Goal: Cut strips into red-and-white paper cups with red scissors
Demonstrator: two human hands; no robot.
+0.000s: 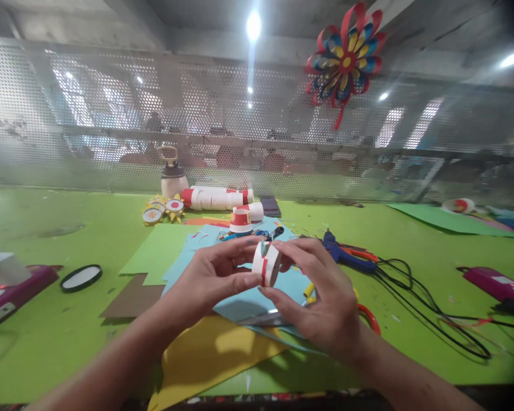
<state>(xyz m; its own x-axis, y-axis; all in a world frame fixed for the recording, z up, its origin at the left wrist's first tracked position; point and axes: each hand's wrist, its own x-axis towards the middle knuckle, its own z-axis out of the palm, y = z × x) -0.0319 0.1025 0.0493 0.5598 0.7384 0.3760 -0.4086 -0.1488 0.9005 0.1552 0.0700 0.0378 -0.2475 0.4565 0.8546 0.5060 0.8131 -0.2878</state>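
A small white paper ring or cut cup piece [265,266] with a red stripe and a bit of light blue on top is held up between both hands. My left hand [223,271] pinches it from the left, thumb at its lower edge. From the right, my right hand [314,279] grips it with thumb and fingertips. Beneath the hands lie light blue paper [240,299], scissors with a red handle [369,319] and a yellow sheet [214,354]. A red and white paper cup [241,220] stands just behind.
Blue glue guns [346,255] with black cables lie to the right. Stacked paper cups [218,198], a spray bottle [173,180] and yellow flower pieces [152,214] are behind. Purple power strips [497,284] and a black-rimmed disc [81,278] rest on the green table [81,331].
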